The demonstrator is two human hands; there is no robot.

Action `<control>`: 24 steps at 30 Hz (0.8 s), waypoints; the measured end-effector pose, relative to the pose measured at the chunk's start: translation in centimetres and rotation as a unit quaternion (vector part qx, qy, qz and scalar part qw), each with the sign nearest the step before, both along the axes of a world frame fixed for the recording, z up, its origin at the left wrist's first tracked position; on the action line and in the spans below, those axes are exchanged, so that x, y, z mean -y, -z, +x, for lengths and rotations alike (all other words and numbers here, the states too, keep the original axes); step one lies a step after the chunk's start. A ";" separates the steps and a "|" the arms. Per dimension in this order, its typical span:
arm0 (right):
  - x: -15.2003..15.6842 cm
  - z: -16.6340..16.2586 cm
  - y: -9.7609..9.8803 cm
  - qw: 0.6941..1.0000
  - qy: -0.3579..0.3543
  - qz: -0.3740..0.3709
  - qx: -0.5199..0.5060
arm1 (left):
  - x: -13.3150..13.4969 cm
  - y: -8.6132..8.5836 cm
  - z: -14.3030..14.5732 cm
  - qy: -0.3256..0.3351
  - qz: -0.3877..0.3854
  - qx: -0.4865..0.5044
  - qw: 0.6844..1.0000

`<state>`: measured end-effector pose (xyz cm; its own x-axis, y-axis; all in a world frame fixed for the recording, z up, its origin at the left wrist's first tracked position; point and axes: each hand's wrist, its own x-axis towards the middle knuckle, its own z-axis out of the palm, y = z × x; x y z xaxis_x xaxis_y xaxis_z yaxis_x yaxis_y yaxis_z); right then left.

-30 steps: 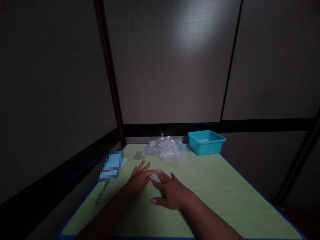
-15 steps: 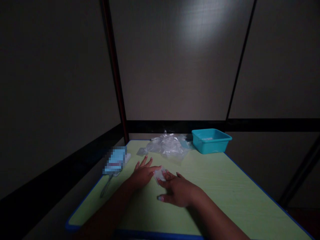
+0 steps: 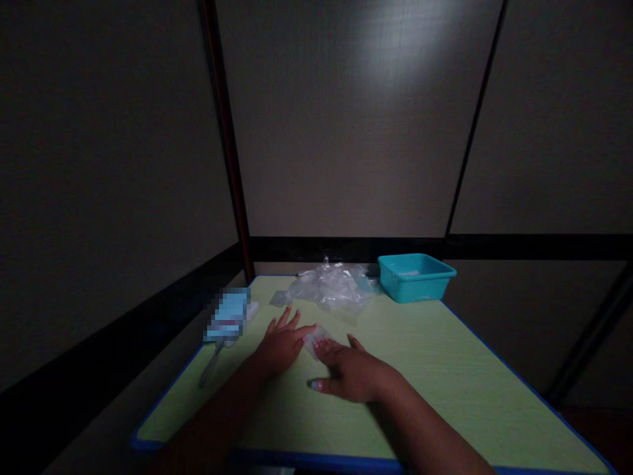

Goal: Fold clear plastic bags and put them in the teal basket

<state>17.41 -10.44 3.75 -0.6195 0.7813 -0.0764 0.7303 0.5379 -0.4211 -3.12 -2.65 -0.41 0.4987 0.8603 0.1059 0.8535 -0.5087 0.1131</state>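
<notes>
A small translucent plastic bag (image 3: 311, 342) lies flat on the green tabletop between my two hands. My left hand (image 3: 281, 347) rests on the table with its fingers spread; its thumb and forefinger touch the bag's left edge. Over the right part of the bag, my right hand (image 3: 353, 371) presses down with its fingertips, its thumb stretched out to the side. Those fingers cover some of the bag. Beyond both hands sits a crumpled heap of clear plastic bags (image 3: 331, 285).
A turquoise plastic basin (image 3: 418, 288) stands at the back right corner, with something pale inside. By the left edge lies a blurred-out light blue item (image 3: 228, 315) with a strap (image 3: 210, 366). Panelled walls border the blue-edged table (image 3: 445, 396) behind and left.
My right hand's fingers have drawn closer together and slid slightly over the small bag, covering more of it. The left hand stays almost where it was.
</notes>
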 end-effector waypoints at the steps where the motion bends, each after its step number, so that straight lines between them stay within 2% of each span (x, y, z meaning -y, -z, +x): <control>1: 0.0 0.2 -0.2 1.000 -0.004 -0.007 -0.001 | 0.0 0.0 0.0 0.000 0.002 0.000 1.000; 4: -0.1 0.5 -0.7 1.000 -0.003 -0.020 -0.009 | 0.0 0.1 0.0 -0.003 0.005 -0.002 1.000; 9: -0.5 0.3 -0.4 0.999 0.029 0.020 -0.039 | -0.1 0.1 0.0 -0.007 -0.001 -0.003 1.000; 16: -1.0 0.5 0.1 0.999 0.009 -0.037 0.003 | 0.4 -0.2 0.1 -0.004 0.002 0.007 1.000; 24: -1.0 0.5 -0.2 0.998 0.022 -0.051 0.011 | 0.7 -0.2 0.1 0.026 0.038 0.034 0.998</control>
